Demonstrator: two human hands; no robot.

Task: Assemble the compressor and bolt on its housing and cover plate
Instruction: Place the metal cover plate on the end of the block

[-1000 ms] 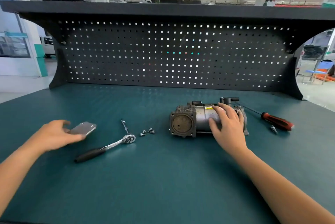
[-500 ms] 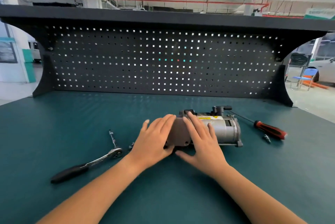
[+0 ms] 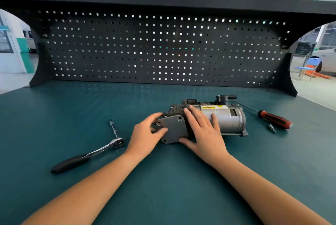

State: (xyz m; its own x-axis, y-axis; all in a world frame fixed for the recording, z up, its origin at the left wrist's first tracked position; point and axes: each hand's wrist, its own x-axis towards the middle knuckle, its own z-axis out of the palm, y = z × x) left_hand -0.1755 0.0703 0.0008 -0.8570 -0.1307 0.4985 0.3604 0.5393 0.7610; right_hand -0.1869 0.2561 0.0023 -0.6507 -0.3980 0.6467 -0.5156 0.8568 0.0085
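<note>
While left hand (image 3: 145,134) pinches cover plate (image 3: 175,130), right hand (image 3: 206,132) fingers (image 3: 195,115) spread on compressor (image 3: 230,122), yellow WARNING label (image 3: 211,107)

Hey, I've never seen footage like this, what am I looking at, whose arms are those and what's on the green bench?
No robot here: a person works with bare hands, and one wide-angle camera worn on the head looks forward and down, so the arms reach in from below. On the green workbench lies a grey compressor on its side. The left hand grips a flat cover plate at its end; the right hand rests with straight fingers on the compressor, thumb at the plate's lower edge. To the left lies a ratchet wrench, to the right a red-and-black screwdriver. A black pegboard stands behind.
</note>
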